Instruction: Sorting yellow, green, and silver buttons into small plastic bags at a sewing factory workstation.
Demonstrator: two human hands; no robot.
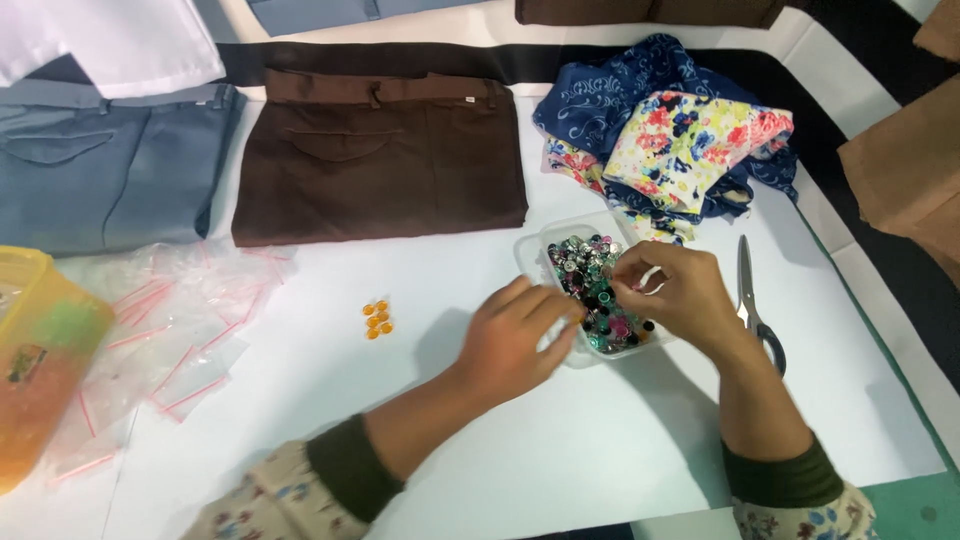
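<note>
Buttons [598,290] of many colours, silver, green, pink and black among them, fill a shallow clear plastic tray [532,250] that sits on the white table [560,450] a little right of centre. The tray's long axis runs from about ten o'clock to four o'clock, its near end hidden under the hands. The left hand [515,340] lies at the tray's eight o'clock side, fingers curled loosely down with their tips on or just over the tray's rim; whether they pinch anything cannot be told. The right hand [675,290] hovers over the tray's three o'clock side, thumb and forefinger drawn narrowly together over the buttons, apparently on something small and pale, though what it is cannot be made out. Scissors [755,305] lie just beside the right hand at its three o'clock, blades pointing to twelve. At the tray's nine o'clock, well apart, sits a small cluster of orange buttons [377,319]. Farther toward nine o'clock lies a heap of small clear zip bags [180,320], and at the table's left edge a yellow plastic box [40,360] with blurred contents. Folded brown trousers [380,160] lie at eleven o'clock, and floral fabric [680,130] is bunched at twelve.
</note>
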